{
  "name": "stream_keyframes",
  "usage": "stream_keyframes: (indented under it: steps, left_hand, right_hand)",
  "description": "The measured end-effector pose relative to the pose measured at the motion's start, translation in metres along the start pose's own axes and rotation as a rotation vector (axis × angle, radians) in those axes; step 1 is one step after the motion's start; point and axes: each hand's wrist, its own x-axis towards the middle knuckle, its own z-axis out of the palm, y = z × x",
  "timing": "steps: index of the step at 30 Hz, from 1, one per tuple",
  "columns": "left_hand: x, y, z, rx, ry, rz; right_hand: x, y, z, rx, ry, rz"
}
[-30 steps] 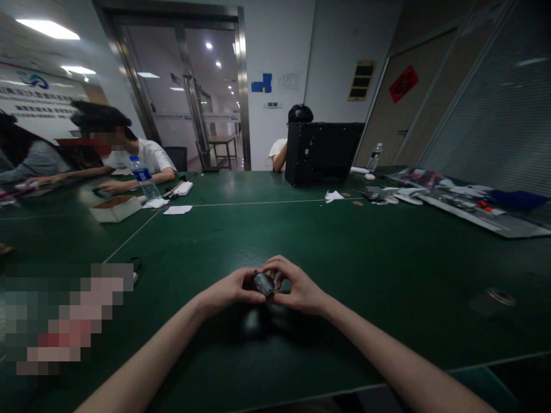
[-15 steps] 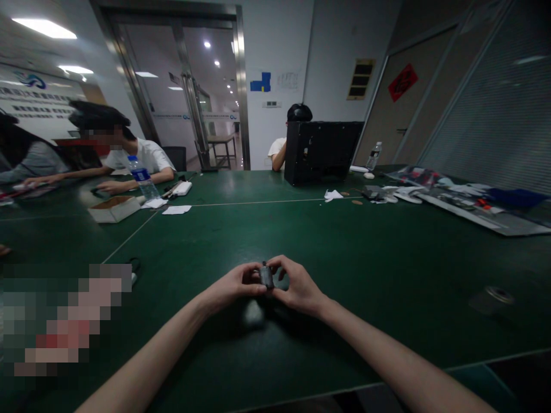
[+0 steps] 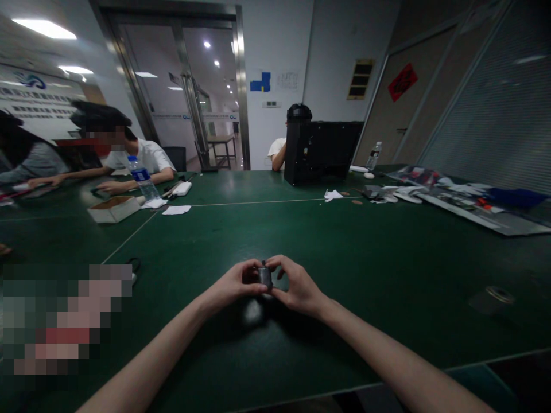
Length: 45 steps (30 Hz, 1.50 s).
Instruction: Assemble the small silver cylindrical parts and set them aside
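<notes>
Left hand (image 3: 235, 281) and right hand (image 3: 299, 285) are curled in close together, pinching a small dark metal part (image 3: 266, 276) between them, held just over the green table (image 3: 387, 298) near its front edge. Both grips look firm, and the part is mostly tucked behind the fingers, so can't really tell what it is from here. Nothing else is near the hands. Well off toward the far side there's a white cardboard box (image 3: 114, 209), a plastic water bottle (image 3: 142, 178) and a co-worker's hand (image 3: 109, 186) resting on the table, plus a black computer case (image 3: 322, 154).
</notes>
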Motion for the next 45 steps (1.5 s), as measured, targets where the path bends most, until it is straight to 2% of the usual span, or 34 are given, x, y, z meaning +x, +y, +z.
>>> stream_keyframes:
  steps: [10, 17, 25, 29, 33, 38, 41, 45]
  left_hand:
    - [0.001, -0.008, -0.008, 0.055, 0.069, 0.012]
    - [-0.002, -0.003, -0.008, 0.075, -0.018, -0.006]
    - [-0.004, -0.007, -0.007, -0.045, -0.071, -0.032]
    - [-0.006, -0.005, -0.006, -0.077, -0.089, -0.058]
    - [-0.006, -0.003, -0.005, -0.132, -0.075, -0.053]
    - [-0.003, -0.006, -0.006, -0.167, -0.04, -0.075]
    - [0.0, -0.007, -0.006, -0.044, 0.017, -0.038]
    - [0.0, -0.003, -0.001, 0.398, 0.155, 0.119]
  right_hand:
    - [0.0, -0.001, -0.003, 0.018, -0.013, 0.031]
    - [0.002, -0.009, -0.009, 0.151, -0.014, 0.059]
    - [0.006, -0.004, -0.013, 0.341, -0.109, 0.096]
    - [0.008, -0.005, -0.013, 0.401, -0.156, 0.168]
    - [0.008, -0.001, -0.01, 0.578, -0.149, 0.278]
    - [0.008, 0.007, -0.006, 0.68, -0.054, 0.424]
    - [0.009, 0.007, -0.005, 0.656, -0.007, 0.484]
    - [0.009, 0.007, -0.006, 0.585, 0.02, 0.518]
